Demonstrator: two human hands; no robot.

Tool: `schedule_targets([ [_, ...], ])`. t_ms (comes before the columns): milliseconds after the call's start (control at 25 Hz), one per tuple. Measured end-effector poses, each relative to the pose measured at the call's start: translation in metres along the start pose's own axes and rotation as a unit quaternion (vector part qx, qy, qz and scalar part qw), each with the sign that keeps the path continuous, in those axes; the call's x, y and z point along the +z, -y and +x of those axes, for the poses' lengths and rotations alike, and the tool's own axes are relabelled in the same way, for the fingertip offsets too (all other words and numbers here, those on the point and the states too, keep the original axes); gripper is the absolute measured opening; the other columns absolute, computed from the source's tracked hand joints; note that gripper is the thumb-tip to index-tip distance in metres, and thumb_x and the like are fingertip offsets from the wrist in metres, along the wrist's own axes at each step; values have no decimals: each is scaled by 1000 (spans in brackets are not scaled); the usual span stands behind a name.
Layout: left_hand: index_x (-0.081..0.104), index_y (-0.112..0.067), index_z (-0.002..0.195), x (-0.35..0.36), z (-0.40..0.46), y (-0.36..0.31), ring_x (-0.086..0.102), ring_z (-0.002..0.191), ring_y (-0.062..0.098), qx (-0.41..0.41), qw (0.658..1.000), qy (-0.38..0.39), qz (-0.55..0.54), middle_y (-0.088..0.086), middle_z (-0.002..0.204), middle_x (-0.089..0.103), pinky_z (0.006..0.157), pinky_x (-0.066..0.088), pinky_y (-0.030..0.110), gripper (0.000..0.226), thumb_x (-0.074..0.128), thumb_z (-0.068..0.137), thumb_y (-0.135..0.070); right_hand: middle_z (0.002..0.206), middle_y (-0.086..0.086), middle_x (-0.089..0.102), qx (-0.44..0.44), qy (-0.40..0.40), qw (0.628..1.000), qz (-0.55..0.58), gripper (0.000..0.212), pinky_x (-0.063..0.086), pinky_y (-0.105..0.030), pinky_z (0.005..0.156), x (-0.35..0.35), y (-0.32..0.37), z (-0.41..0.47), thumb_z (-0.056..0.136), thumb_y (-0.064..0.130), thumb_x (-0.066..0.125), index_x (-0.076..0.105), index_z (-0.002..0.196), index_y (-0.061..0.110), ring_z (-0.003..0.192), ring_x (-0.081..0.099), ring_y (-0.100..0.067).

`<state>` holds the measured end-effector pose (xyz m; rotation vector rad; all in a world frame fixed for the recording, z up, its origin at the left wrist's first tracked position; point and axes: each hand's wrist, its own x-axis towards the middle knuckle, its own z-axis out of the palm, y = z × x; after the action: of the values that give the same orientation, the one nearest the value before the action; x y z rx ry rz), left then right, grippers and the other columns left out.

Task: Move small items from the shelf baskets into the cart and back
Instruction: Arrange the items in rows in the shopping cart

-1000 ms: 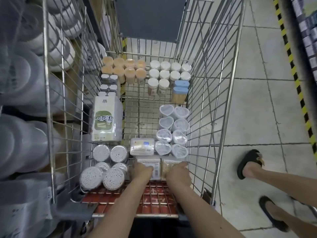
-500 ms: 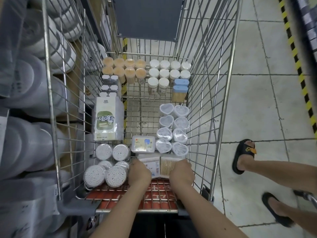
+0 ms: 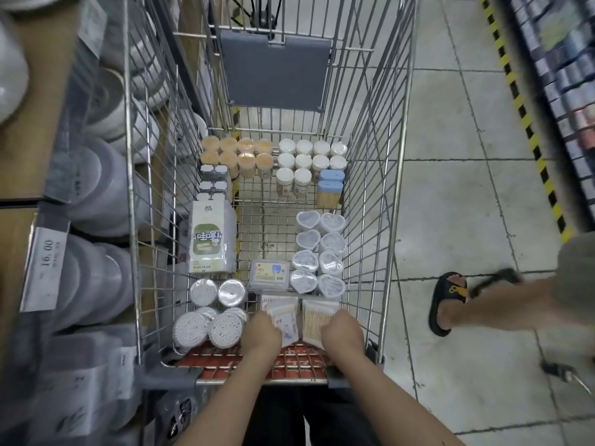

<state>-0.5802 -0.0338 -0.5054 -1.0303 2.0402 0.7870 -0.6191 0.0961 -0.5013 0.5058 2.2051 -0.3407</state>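
Both my hands, left (image 3: 262, 333) and right (image 3: 343, 331), are drawing back slightly, each gripping a swab packet (image 3: 283, 317) in the already well-stocked cart (image 3: 380, 220), suggesting returns are starting.

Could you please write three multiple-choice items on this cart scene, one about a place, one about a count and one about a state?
1. Where does the tall green-and-white pack stand in the cart?
A. Left wall
B. Right wall
C. Far end

2. How many blue-lidded boxes are there?
A. Two
B. Five
C. None

3. What is the left hand doing?
A. Hanging idle outside the cart
B. Holding a cotton swab packet
C. Gripping the handle

Answers: 1 A, it stands against the left wire wall; 2 A, two blue lids sit side by side; 3 B, its fingers curl on the packet, as the right hand does on its neighbour.
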Motion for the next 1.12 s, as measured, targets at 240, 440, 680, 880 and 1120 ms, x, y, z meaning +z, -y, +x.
schedule_targets([
  [240,60,-6,108,-19,-23,0,60,99,26,14,999,13,-46,10,110,64,73,44,27,21,57,90,-16,114,-14,63,-17,-6,1000,17,24,44,-28,71,-17,-1,-24,88,9,48,59,109,3,104,62,-31],
  [440,61,-9,101,-48,-61,1,58,86,20,56,991,-22,-122,5,101,65,70,43,28,14,56,91,-18,99,-9,63,-82,-44,995,39,19,37,-26,64,-47,-1,-59,89,14,46,58,101,5,88,59,-28],
  [680,60,-9,88,-107,-120,18,60,80,24,111,952,-113,-263,3,84,64,66,45,28,8,60,90,-17,87,-11,67,-219,-49,959,176,9,49,-35,67,-112,-11,-103,89,14,58,61,93,6,80,63,-31],
  [880,63,-8,89,-149,-199,44,64,63,7,117,882,-186,-417,2,80,67,47,45,13,9,58,93,-14,90,-1,71,-312,46,909,273,10,56,-36,76,-167,-5,-147,92,10,58,64,101,9,84,68,-17],
  [1120,67,-12,94,-138,-302,87,71,79,18,62,744,-300,-594,5,87,74,69,57,34,11,58,93,-17,96,6,65,-426,145,865,221,8,47,-24,72,-197,19,-199,93,17,59,58,94,25,89,60,-9],
])
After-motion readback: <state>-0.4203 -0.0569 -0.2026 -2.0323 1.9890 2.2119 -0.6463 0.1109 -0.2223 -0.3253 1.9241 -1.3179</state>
